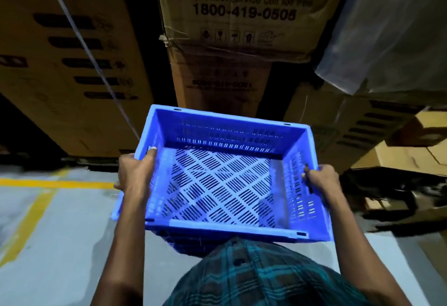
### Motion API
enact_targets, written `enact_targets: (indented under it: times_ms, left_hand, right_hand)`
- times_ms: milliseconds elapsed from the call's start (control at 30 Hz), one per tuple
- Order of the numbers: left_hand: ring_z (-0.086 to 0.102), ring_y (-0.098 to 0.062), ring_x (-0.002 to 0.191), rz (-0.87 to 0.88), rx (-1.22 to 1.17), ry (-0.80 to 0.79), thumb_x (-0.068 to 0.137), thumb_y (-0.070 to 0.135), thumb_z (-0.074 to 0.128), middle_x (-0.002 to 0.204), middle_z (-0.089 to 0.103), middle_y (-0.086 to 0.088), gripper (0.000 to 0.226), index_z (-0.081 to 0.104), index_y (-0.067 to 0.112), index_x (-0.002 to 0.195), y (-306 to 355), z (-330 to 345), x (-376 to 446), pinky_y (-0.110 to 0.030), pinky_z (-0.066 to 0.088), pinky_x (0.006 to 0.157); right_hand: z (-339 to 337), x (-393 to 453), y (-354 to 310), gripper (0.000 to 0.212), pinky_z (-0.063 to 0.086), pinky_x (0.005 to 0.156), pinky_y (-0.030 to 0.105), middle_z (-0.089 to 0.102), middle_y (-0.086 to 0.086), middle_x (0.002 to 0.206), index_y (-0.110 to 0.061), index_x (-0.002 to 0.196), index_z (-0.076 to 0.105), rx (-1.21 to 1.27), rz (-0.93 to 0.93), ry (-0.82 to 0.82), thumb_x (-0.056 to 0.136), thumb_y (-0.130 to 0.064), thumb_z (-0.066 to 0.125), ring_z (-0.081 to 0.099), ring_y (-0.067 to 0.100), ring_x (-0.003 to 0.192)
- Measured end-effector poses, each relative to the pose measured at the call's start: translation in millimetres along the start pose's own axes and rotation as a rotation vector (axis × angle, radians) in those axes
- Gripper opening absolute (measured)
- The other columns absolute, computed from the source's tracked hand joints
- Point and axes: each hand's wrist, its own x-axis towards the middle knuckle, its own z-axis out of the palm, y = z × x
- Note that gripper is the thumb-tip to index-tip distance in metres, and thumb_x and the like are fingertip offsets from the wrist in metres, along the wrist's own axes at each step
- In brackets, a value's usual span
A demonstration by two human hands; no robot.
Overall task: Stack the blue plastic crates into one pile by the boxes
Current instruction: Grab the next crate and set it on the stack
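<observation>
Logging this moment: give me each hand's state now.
Left hand: grips the blue crate's left rim.
Right hand: grips its right wall.

A warehouse or storage hall, tall stacks of large cardboard boxes [242, 15] printed with a service phone number and handling symbols, grey concrete floor [60, 245] with painted yellow lines [55, 183], dim light, plastic-wrapped goods [391, 27] at right

Stacked cartons [237, 15] ahead; floor [60, 221] left.
</observation>
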Motion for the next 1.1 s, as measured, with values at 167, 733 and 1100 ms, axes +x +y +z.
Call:
enact_targets:
  times_ms: [167,733,1100]
  left_hand:
    - [0.063,-0.038,0.097,-0.090,0.219,0.064,0.066,0.063,0.063,0.092,0.072,-0.014,0.058,0.068,0.013,0.095,-5,16,-1,-0.049,0.025,0.107]
    - [0.054,-0.043,0.119,0.006,0.472,0.058,0.081,0.049,0.070,0.121,0.063,-0.020,0.063,0.045,0.004,0.117,17,39,2,-0.051,0.022,0.110]
    - [0.013,-0.027,0.151,0.534,0.548,-0.208,0.086,0.035,0.065,0.158,0.029,-0.003,0.058,0.038,0.025,0.136,-28,25,-10,-0.059,0.011,0.112]
  right_hand:
    - [3,-3,-20,0.044,0.060,0.073,0.041,0.074,0.012,0.077,-0.008,0.080,0.073,0.020,-0.023,-0.043,0.064,-0.045,0.057,0.071,0.033,0.076]
    - [10,40,-45,0.024,0.058,0.065,0.045,0.071,0.010,0.061,-0.009,0.066,0.072,0.080,-0.096,-0.060,0.055,-0.029,0.066,0.070,0.034,0.067]
    - [16,4,-50,0.030,0.043,0.074,0.036,0.068,0.026,0.105,-0.006,0.104,0.067,-0.180,-0.179,0.030,0.083,-0.025,0.059,0.064,0.046,0.098]
